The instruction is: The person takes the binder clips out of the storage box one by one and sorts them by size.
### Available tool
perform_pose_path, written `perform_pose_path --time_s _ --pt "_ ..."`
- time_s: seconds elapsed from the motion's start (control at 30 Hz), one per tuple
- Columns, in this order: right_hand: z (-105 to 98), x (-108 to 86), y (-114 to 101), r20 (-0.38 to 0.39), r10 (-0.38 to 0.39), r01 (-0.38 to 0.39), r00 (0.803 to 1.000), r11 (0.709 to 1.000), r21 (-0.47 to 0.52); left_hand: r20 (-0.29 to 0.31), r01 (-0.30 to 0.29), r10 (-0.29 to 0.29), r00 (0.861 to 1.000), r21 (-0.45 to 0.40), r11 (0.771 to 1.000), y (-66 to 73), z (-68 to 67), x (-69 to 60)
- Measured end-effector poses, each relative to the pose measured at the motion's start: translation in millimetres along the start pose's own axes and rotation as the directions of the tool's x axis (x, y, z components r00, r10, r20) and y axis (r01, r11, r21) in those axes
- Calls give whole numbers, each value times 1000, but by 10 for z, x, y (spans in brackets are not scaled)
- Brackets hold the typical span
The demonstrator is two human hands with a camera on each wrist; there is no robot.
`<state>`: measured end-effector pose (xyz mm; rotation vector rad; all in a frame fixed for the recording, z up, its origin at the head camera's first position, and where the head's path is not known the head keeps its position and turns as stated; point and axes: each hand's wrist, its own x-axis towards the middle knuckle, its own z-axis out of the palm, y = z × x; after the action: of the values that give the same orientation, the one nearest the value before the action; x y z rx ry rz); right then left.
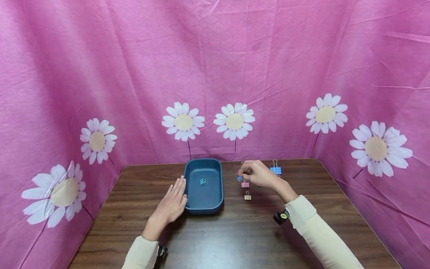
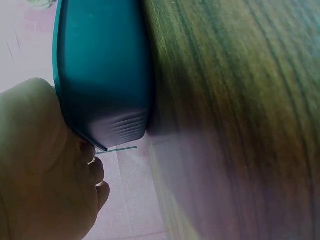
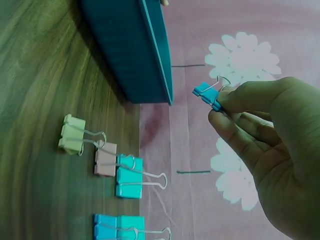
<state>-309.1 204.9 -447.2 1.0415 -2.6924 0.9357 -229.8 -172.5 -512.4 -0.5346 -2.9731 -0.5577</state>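
A small blue binder clip [image 3: 207,95] is pinched between thumb and fingertip of my right hand [image 1: 256,173], held above the table to the right of the tray. Straight fingers of my left hand [image 1: 173,200] rest against the left rim of the dark blue tray [image 1: 203,209]. Inside the tray lies something small and teal with wire handles, apparently a binder clip [image 1: 203,182]. Below the right hand stand a pink binder clip [image 1: 245,185] and a yellow binder clip [image 1: 247,197]. In the right wrist view a teal binder clip [image 3: 129,187] stands beyond the pink one.
A larger blue binder clip [image 1: 275,170] stands at the back right, partly behind the right hand. More blue and teal clips [image 3: 131,226] show at the right wrist view's lower edge. A pink flowered cloth [image 1: 208,74] hangs around the wooden table [image 1: 215,243].
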Motion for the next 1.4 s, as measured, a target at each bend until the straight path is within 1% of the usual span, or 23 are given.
perform_pose_path --time_s 0.23,0.3,0.5,0.67,0.87,0.97,1.17,1.4 --pt "-21 -165 100 -26 42 -43 999 999 -15 -23 -13 13 1000 11 1000 8 -4 -14" --pt "-29 -209 121 -35 56 -56 998 998 -2 -32 -18 18 999 11 1000 8 -5 -13" --pt "-45 -334 207 -59 76 -74 995 997 37 -21 -12 13 1000 22 1000 -2 -7 -1" --pt "-68 -437 282 -78 95 -93 992 995 24 -11 -6 6 1000 19 1000 -17 8 -2" --pt "-77 -542 370 -138 93 -90 986 995 33 -14 3 -3 1000 11 1000 -36 31 5" --pt "-65 -595 417 -161 101 -97 982 995 33 -6 9 -9 1000 5 1000 -39 37 9" --pt "-48 -711 489 -165 141 -135 976 990 50 -12 6 -6 1000 2 1000 -45 57 17" --pt "-23 -818 543 -166 183 -175 969 983 62 -9 6 -6 1000 0 1000 -33 48 15"
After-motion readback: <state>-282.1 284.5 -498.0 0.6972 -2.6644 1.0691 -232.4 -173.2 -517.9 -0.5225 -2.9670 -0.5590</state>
